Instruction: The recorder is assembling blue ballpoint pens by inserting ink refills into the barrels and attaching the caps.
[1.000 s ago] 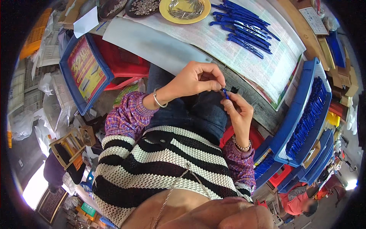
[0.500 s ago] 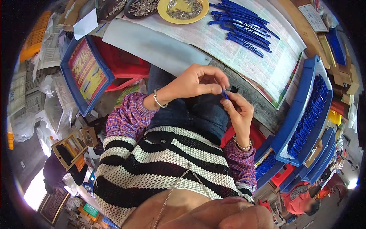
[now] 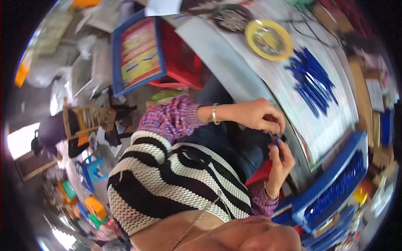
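Observation:
My left hand (image 3: 260,118) is closed in a pinch over my lap, beside the table's near edge. Between its fingertips sits something small and dark that I cannot make out. Just below, the thumb and fingers of my right hand (image 3: 280,161) grip a slim blue plastic clip (image 3: 276,142), which is mostly hidden by them. The fingertips of both hands meet at the upper end of this piece. Farther right on the table lies a pile of long blue plastic clips (image 3: 312,81). Behind it stands a yellow bowl (image 3: 248,38) of thin metal pins.
A dark bowl (image 3: 215,17) of small metal parts stands left of the yellow one. At right, a blue crate (image 3: 298,209) holds many blue pieces. A blue tray (image 3: 117,62) rests by a red stool (image 3: 178,54) at left. Cables (image 3: 318,31) cross the far table.
My view has turned, so the table and both hands appear farther right and lower. My hands still meet at the small blue piece. The picture is more blurred.

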A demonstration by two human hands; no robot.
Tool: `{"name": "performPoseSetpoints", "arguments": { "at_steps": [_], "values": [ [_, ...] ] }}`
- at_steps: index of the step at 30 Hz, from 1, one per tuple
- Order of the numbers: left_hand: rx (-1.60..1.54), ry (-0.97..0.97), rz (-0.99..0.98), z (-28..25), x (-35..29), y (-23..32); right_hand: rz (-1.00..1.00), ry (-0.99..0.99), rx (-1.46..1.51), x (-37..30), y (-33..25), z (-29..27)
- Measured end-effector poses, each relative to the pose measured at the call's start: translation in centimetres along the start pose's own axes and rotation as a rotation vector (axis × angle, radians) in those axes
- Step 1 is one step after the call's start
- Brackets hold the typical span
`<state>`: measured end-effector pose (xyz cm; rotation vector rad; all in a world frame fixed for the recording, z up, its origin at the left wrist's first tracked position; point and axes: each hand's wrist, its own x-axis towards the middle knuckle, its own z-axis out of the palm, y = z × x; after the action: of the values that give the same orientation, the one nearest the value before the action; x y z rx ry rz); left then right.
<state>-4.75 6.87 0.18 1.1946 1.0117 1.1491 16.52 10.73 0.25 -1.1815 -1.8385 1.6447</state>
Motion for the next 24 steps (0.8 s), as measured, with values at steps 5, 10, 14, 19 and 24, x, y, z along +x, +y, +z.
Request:
{"name": "performPoseSetpoints", "arguments": {
  "at_steps": [5, 10, 14, 19, 24],
  "values": [
    [0.376, 0.320, 0.212, -8.0, -1.9, 1.7, -0.004, -0.050, 0.054, -0.1, -0.4, 0.5],
    [1.225, 0.891, 0.108, -24.2, -5.9, 3.1, -0.001, -0.076, 0.033, 0.1, -0.1, 0.7],
    [1.059, 0.929, -0.337, -30.5, -8.3, 3.7, 0.006, -0.156, 0.059, 0.5, -0.7, 1.4],
    [1.376, 0.954, -0.018, -30.7, -7.3, 0.4, 0.035, -0.123, 0.031, 0.5, -1.3, 2.1],
    [1.184, 0.954, 0.341, -28.2, -7.8, 1.9, 0.034, -0.163, -0.021, 0.7, -1.8, 2.7]
  ]
}}
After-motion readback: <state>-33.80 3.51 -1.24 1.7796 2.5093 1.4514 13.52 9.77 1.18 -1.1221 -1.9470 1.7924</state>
